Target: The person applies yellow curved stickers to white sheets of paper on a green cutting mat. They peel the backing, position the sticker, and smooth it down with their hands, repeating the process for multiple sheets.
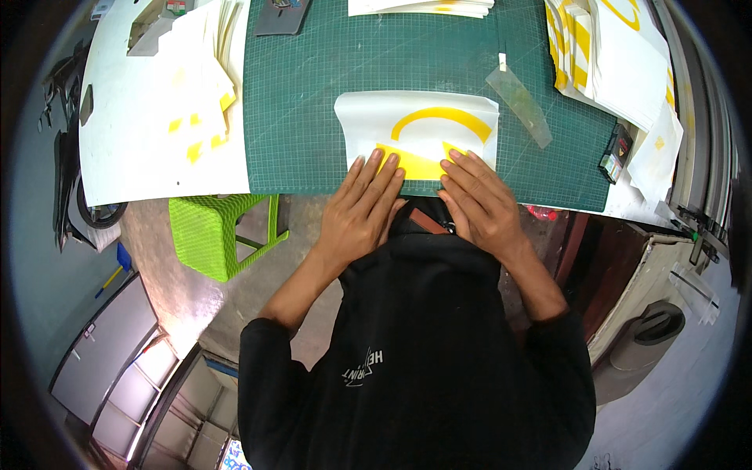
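A white sheet (368,117) with yellow shapes lies near the front edge of the green cutting mat (298,117). Its upper part carries a yellow arc, and yellow areas show along its lower edge. My left hand (360,207) rests flat with outstretched fingers on the lower left of the sheet. On the lower right, the fingers of my right hand (486,204) are also stretched over it. Both thumbs reach down toward the table edge. The sheet's left and right sides curl slightly. To its right lies a translucent strip (520,106).
Stacks of white sheets with yellow marks lie at the left (188,86) and at the right (619,70). A small black box (616,152) sits at the mat's right side. A dark flat object (280,17) is at the back. A green stool (215,235) stands below the table.
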Tool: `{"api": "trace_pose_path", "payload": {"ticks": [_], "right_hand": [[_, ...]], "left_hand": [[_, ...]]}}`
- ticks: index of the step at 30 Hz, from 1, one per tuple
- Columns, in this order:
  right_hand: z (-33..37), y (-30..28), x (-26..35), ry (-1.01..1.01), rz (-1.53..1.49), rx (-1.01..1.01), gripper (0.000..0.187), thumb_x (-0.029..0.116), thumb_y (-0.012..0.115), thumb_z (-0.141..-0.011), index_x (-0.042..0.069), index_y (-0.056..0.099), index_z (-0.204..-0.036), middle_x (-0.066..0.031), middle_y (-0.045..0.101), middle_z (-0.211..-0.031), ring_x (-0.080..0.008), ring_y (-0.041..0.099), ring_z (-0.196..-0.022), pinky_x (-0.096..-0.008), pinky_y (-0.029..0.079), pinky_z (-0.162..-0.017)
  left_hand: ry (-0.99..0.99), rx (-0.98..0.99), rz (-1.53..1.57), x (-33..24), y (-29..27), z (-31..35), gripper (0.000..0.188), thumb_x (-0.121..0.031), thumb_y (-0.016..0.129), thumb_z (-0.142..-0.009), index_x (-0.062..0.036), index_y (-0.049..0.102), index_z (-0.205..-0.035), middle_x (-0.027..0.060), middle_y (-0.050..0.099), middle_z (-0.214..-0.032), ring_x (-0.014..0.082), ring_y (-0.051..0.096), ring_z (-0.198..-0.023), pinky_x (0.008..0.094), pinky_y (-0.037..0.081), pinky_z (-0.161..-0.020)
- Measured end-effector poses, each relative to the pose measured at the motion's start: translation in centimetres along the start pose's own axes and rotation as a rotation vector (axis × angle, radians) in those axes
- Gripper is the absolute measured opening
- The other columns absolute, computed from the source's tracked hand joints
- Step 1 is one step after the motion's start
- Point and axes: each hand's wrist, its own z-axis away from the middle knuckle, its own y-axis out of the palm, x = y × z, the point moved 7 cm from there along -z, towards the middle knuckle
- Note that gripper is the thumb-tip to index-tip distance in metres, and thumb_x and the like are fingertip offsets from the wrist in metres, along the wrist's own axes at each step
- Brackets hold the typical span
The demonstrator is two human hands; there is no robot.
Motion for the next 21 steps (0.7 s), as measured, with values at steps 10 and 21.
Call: {"api": "trace_pose_path", "payload": {"ticks": [10,21], "right_hand": [[0.07,-0.05,-0.06,-0.006,0.006,0.014,0.034,0.004,0.083,-0.085,-0.002,0.073,-0.116,-0.0136,0.069,-0.136,-0.0328,0.064,-0.132,-0.05,0.054,-0.113],[-0.17,-0.25,-0.09,-0.005,-0.01,-0.003,0.03,0.002,0.082,-0.083,-0.002,0.074,-0.112,-0.0129,0.07,-0.133,-0.0323,0.064,-0.131,-0.049,0.055,-0.113]], "left_hand": [[0.01,0.018,0.033,0.41,0.3,0.19,0.055,-0.014,0.076,-0.094,-0.0008,0.061,-0.145,0.0192,0.054,-0.157,0.0388,0.048,-0.149,0.0551,0.039,-0.122],[0.011,0.035,0.035,0.53,0.51,0.28,0.056,-0.013,0.075,-0.094,-0.001,0.06,-0.146,0.0194,0.053,-0.158,0.0385,0.047,-0.15,0.0547,0.039,-0.123]]}}
